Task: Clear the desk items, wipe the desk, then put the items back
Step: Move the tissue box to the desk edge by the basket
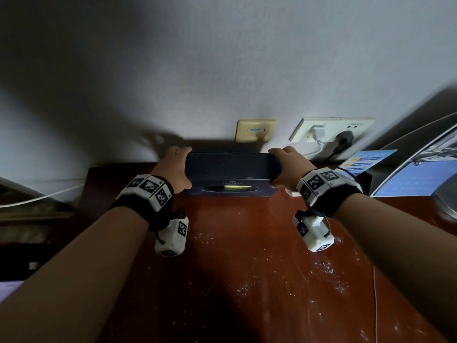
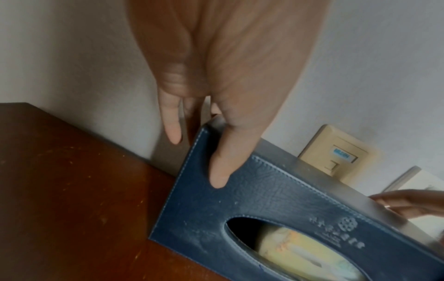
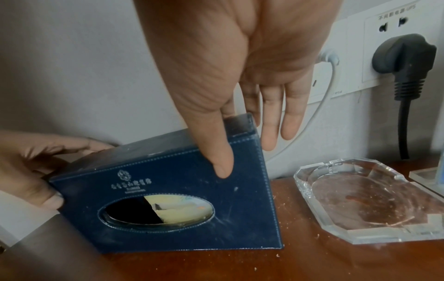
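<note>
Dim head view, dark shadow over desk [image 1: 272, 243]; wrist views blurred

Black wristbands [image 1: 162, 214], white blocks [image 1: 151, 188] bearing black-white markers.

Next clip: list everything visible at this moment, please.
tissue box: 1, dark blue, back of desk by the wall, tipped, opening toward the person
desk: 1, red-brown wood
specks: many, white, scattered on desk
ashtray: 1, clear glass, on desk right of box
data socket: 1, yellowed, wall behind box
outlet panel: 1, white, wall further right
white plug: 1, in panel
black plug: 1, in panel
card: 1, blue, right of box
cable: 1, white, far left
wrist units: 2, white with black markers
left hand: holds box's left end
right hand: holds box's right end
</note>
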